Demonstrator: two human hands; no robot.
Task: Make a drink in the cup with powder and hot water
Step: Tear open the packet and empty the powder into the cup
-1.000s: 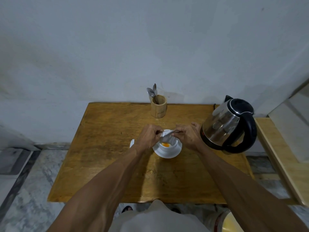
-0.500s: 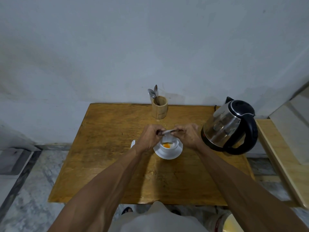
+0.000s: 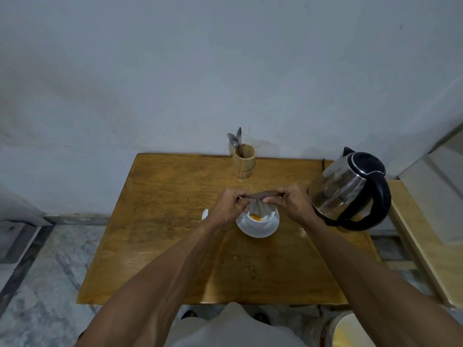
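Observation:
A white cup (image 3: 260,219) stands on a white saucer (image 3: 258,230) in the middle of the wooden table (image 3: 175,221). Orange powder (image 3: 255,216) lies in the cup. Just above the cup, my left hand (image 3: 229,205) and my right hand (image 3: 292,202) both pinch a small powder sachet (image 3: 258,204), its top edge stretched between them and its silvery mouth pointing down into the cup. A steel electric kettle (image 3: 348,189) with a black handle and lid stands at the table's right, close to my right hand.
A wooden holder (image 3: 243,160) with two spoons (image 3: 235,140) stands at the table's back edge by the wall. A small white object (image 3: 205,214) peeks out left of my left hand. A light wooden ledge (image 3: 426,236) runs along the right. A bucket (image 3: 343,331) sits on the floor.
Both hands have lifted the sachet a little higher over the cup and stretched its top edge level. The orange heap in the cup shows more clearly.

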